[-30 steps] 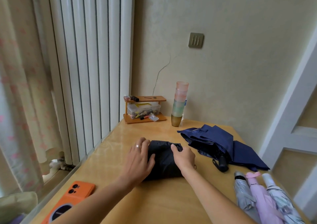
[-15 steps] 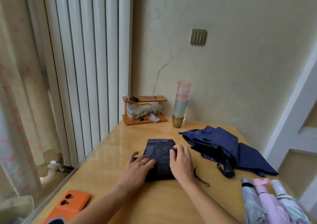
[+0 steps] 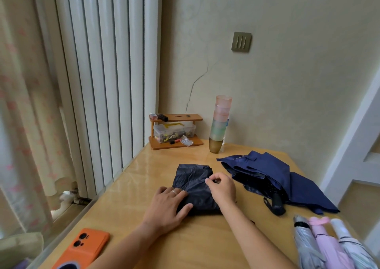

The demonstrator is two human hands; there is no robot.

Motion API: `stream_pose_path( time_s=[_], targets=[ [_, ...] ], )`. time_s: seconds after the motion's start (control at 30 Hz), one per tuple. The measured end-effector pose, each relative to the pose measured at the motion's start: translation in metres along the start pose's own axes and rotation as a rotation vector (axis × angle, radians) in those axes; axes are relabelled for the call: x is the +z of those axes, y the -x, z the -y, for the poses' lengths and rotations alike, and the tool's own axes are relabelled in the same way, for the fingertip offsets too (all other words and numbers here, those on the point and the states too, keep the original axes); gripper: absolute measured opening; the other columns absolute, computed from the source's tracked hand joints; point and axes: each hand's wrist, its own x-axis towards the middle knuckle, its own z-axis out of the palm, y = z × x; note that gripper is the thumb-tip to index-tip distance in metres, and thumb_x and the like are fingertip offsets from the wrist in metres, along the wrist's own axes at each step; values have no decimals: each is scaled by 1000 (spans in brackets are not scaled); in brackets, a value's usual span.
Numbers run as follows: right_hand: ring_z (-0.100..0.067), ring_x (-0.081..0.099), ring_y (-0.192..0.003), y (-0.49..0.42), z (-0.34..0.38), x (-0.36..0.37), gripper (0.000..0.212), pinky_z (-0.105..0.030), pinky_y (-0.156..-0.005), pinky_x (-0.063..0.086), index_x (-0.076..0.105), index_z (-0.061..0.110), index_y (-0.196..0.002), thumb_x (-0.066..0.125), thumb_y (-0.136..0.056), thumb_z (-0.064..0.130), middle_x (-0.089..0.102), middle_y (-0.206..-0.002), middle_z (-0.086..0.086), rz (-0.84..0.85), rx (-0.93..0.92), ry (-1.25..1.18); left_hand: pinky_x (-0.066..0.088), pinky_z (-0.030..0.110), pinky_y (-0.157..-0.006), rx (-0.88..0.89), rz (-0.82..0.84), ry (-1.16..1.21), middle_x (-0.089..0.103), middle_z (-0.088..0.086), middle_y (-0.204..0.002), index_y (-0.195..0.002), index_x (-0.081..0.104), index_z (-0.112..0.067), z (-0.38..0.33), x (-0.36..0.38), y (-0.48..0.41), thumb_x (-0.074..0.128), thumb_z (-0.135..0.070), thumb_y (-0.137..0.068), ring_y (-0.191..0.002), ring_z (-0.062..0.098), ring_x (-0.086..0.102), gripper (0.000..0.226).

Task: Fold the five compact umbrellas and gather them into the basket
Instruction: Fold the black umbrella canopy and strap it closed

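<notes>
Closest in, an orange phone (image 3: 82, 248) lies camera-side up at about 7 o'clock on the glossy wooden table (image 3: 185, 244). Over at 4 o'clock three rolled-up umbrellas lie side by side, touching: grey umbrella (image 3: 306, 246), pink umbrella (image 3: 329, 246), white umbrella (image 3: 349, 246). Their far ends point roughly to 11.

Dead centre is the black umbrella (image 3: 195, 180), flattened into a bundle with its long axis running 6 to 12, leaning a touch left at the far end. Can't tell which end has the handle, since the hands cover the near part. The left hand (image 3: 167, 206) lies flat on the bundle's near-left corner, fingers spread and pressing down. The right hand (image 3: 222, 188) is curled, thumb and fingertips pinching at the fabric on the right edge.

Just beside it at 2 o'clock sprawls the navy umbrella (image 3: 267, 172) — canopy loose and crumpled, black handle (image 3: 276, 204) pointing back to about 5, the axis running up toward 11.

Farther back, a stack of cups (image 3: 221, 122) stands at 12, with a small wooden shelf (image 3: 174, 130) at 11 holding a clear box of bits. Behind is a cream wall with a crack and a wall switch (image 3: 241, 42) — white ribbed panels (image 3: 102, 73) and a floral curtain (image 3: 24, 124) fill the left side.
</notes>
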Motion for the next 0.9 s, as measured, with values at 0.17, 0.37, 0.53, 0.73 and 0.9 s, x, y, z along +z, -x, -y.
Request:
stream_pose_path(
  time_s=[0.17, 0.37, 0.53, 0.73, 0.9],
  targets=[
    [-11, 61, -97, 10, -2, -10, 22, -19, -72, 45, 61, 23, -100, 78, -87, 20, 64, -102, 6, 65, -98, -246, 31, 32, -105, 9, -43, 1, 63, -14, -118, -121, 55, -35, -1, 1, 1, 20, -63, -102, -109, 8, 56, 49],
    [-15, 68, -97, 18, 1, -27, 20, -29, -80, 56, 70, 29, -109, 76, -89, 26, 74, -98, 5, 223, -123, -340, 26, 42, -113, -55, -128, -84, 54, 2, -137, -127, 61, -28, 2, 7, 3, 42, -63, -99, -132, 23, 47, 50],
    [-11, 71, -99, 32, 11, -54, 14, -29, -83, 57, 75, 24, -104, 64, -97, 19, 77, -102, 8, 301, -116, -489, 33, 39, -106, -228, -223, 20, 47, 0, -127, -127, 51, -22, 4, 1, 15, 41, -54, -97, -116, 23, 50, 44],
    [-24, 68, -109, 43, 0, -90, 26, -41, -101, 50, 72, 17, -109, 66, -86, 29, 76, -107, 0, 657, -150, -317, 35, 36, -106, -264, 44, 334, 37, -6, -135, -141, 28, -31, 27, -17, 19, 39, -63, -91, -125, 15, 39, 61],
    [-13, 65, -98, 63, -16, -111, 13, -39, -103, 46, 77, 24, -97, 66, -91, 19, 73, -99, 3, 823, -223, -80, 34, 39, -106, -131, 97, 324, 33, -6, -131, -145, 30, -46, 44, -38, 27, 71, -55, -71, -124, 15, 37, 85]
  ],
)
